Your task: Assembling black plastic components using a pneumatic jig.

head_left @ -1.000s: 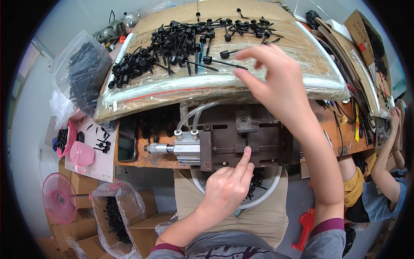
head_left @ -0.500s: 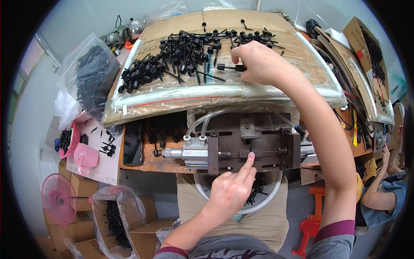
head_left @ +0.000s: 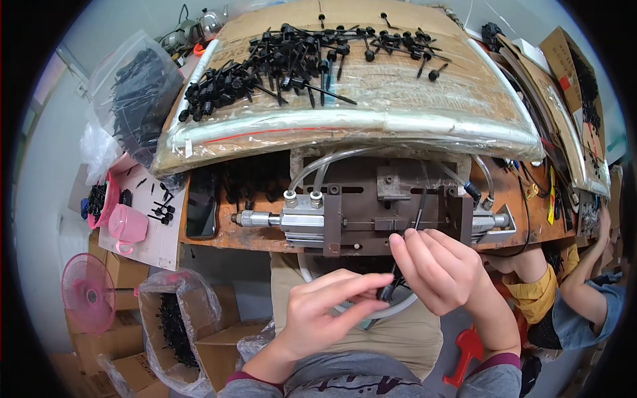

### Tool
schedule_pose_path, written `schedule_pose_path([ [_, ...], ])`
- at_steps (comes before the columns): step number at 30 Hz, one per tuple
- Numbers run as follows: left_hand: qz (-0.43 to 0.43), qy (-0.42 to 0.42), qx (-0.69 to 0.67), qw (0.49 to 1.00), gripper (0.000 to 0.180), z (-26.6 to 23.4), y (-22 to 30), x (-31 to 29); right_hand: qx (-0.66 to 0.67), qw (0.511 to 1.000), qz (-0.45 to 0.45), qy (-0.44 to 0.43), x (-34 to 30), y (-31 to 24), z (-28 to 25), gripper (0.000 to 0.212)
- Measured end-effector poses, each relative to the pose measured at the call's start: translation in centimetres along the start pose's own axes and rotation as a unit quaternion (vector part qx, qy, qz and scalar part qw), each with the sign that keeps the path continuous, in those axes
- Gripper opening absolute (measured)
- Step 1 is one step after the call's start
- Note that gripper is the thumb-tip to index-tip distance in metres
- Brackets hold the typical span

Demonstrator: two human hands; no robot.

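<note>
Both hands pinch one black pin (head_left: pixel 403 265), left hand (head_left: pixel 332 312) at its cap, right hand (head_left: pixel 441 268) on its shaft, not yet in the press (head_left: pixel 371 212), pile (head_left: pixel 292 60) still waiting

Clear plastic bag (head_left: pixel 136 93) of black parts stands off the bench's left end. Dark-screened phone (head_left: pixel 200 202) lies at the bench's left front edge. Brown cardboard boxes (head_left: pixel 219 338) (one holding an open bag (head_left: pixel 174 317)) stand on the floor below.
</note>
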State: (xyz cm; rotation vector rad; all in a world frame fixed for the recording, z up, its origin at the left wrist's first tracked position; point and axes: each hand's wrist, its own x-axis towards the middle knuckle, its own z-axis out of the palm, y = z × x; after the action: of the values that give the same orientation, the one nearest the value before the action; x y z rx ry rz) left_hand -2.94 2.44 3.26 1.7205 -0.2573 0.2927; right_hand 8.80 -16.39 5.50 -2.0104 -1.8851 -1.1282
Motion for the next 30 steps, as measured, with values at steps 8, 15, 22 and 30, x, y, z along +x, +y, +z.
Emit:
schedule_pose_path([
  [8, 0.124, 0.025, 0.116, 0.985, 0.034, 1.0, 0.3, -0.4, 0.399, 0.757, 0.503, 0.124, -0.9, -3.2, -2.1, 0.017],
  [15, 0.173, -0.047, 0.125, 0.976, 0.033, 0.5, -0.2, -0.7, 0.673, 0.438, 0.594, 0.050, -0.6, -3.0, -1.8, 0.025],
  [22, 0.179, -0.053, 0.130, 0.974, 0.032, 0.7, -0.2, -1.1, 0.705, 0.386, 0.588, 0.092, -0.7, -3.7, -1.0, 0.012],
  [30, 0.175, -0.056, 0.140, 0.973, 0.031, 0.8, -0.3, -1.3, 0.672, 0.424, 0.596, 0.112, -1.1, -4.8, -0.8, 0.011],
])
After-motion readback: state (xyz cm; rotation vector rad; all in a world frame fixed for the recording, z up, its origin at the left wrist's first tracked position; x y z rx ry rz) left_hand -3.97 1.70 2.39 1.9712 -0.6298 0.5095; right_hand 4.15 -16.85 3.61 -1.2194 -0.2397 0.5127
